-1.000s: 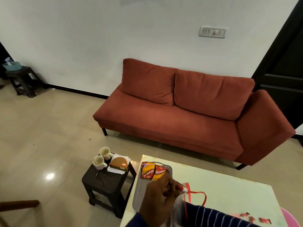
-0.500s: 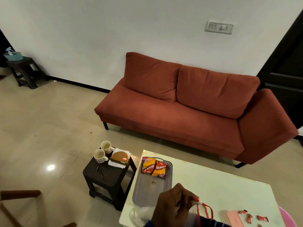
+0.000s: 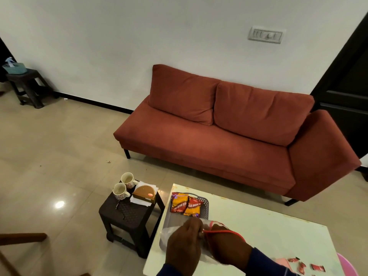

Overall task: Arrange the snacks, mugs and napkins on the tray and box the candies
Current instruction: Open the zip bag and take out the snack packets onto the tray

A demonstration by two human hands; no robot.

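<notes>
While working at the clear plastic bag (image 3: 166,238) by the near edge of the counter (image 3: 258,222), pinches its red cord (image 3: 225,232) in the curled left hand (image 3: 184,244). Cannot tell the grip of the right hand (image 3: 227,246): lies close against the bag's mouth with the cord looped over its back, fingers hidden.

Probably feather-light, limp and slick, that bag; likely to slide and crumple rather than hold shape. Best held by the cord or the gathered mouth, never by the loose film.

Already lying side by side at the far end of the grey tray (image 3: 205,208): two snack packets (image 3: 179,203). Soft, puffy, light; safest lifted by a sealed edge rather than squeezed.

Not yet on the tray: two mugs (image 3: 127,179) on the dark stool (image 3: 127,214) left of the counter, touching or nearly so. Stiff, heavier and breakable, judging by looks; to be taken by the handle or round the body, one at a time.

Beside the mugs, white napkins (image 3: 139,201) under a wooden holder (image 3: 144,193). Thin and floppy; easiest moved as a stack, with the holder lifted off first.

At the counter's near right corner, small red candies (image 3: 302,265), scattered, not boxed. Tiny, light, apt to skid; better pinched singly or swept together.
</notes>
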